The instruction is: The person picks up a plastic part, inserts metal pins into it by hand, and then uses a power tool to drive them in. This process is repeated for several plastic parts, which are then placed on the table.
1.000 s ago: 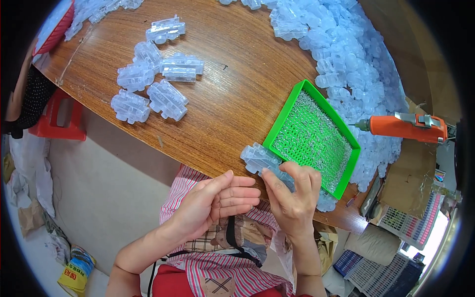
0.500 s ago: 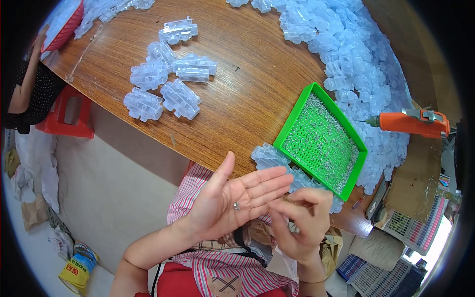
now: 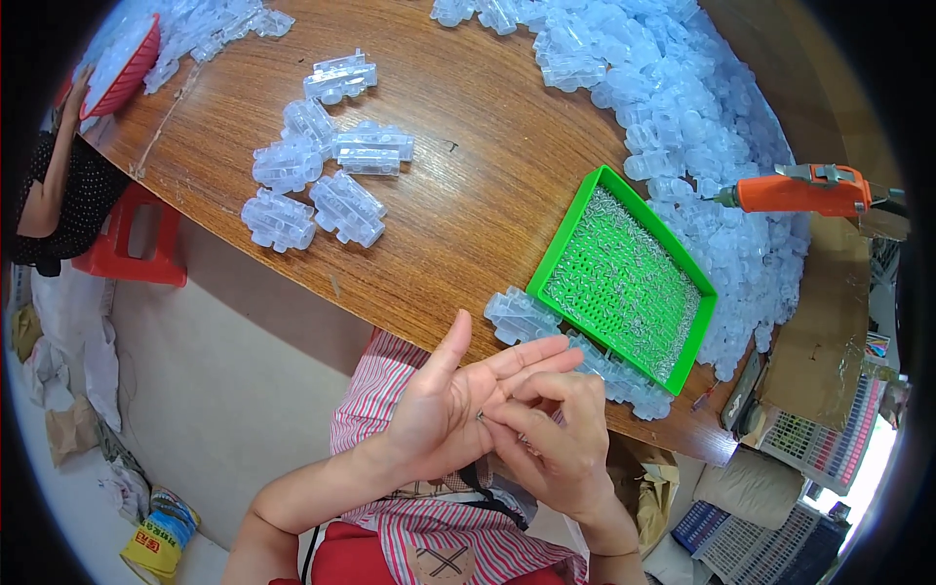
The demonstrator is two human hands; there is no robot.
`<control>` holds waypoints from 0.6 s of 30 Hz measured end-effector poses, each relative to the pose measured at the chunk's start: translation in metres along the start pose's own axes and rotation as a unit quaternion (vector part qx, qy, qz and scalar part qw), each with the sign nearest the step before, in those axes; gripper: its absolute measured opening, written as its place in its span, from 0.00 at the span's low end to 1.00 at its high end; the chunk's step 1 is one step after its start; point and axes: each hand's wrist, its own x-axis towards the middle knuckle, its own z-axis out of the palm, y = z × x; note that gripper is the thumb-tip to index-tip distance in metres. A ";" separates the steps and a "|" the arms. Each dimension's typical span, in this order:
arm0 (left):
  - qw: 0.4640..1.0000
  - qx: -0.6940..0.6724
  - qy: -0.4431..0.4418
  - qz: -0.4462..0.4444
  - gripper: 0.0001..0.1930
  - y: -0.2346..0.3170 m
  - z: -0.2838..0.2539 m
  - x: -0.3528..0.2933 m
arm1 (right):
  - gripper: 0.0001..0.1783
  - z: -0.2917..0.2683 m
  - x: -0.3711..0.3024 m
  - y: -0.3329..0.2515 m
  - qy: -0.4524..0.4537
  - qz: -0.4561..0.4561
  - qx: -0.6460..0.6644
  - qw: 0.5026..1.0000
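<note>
My left hand (image 3: 429,409) lies palm up with its fingers stretched out and the thumb raised. In its palm, small silver screws (image 3: 480,416) show just at the fingertips of my right hand (image 3: 556,434), which are pinched together over them. The fingers hide most of the screws. Beyond my hands, a green tray (image 3: 558,255) holds a heap of similar small silver screws. Clear plastic housings (image 3: 522,314) lie along the tray's near side, partly beneath its edge.
Several clear plastic housings (image 3: 349,208) are grouped at the table's left. A large pile of them (image 3: 673,127) covers the far right, with an orange electric screwdriver (image 3: 804,192) above it. At far left, another person's arm (image 3: 58,166) reaches to a red basket (image 3: 132,73).
My right hand has moved left, its pinched fingertips now at the screws in my left palm. My left hand's fingers have bent slightly. The view has shifted a little.
</note>
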 end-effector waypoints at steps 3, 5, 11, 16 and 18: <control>1.000 -0.012 0.006 0.007 0.43 -0.001 0.001 -0.001 | 0.13 0.003 0.001 0.002 0.014 0.016 0.016 1.000; 0.999 -0.019 0.022 0.018 0.41 0.000 0.003 -0.003 | 0.11 0.001 0.002 0.003 0.040 0.053 0.081 0.994; 0.956 0.097 0.238 0.144 0.29 0.000 -0.003 -0.020 | 0.10 0.017 0.022 0.035 0.154 0.048 0.006 0.987; 0.955 0.027 0.177 0.238 0.28 0.011 -0.016 -0.037 | 0.10 0.031 0.033 0.044 0.161 0.014 -0.053 0.985; 0.955 -0.020 0.125 0.268 0.27 0.015 -0.020 -0.039 | 0.10 0.033 0.035 0.045 0.158 0.001 -0.066 0.985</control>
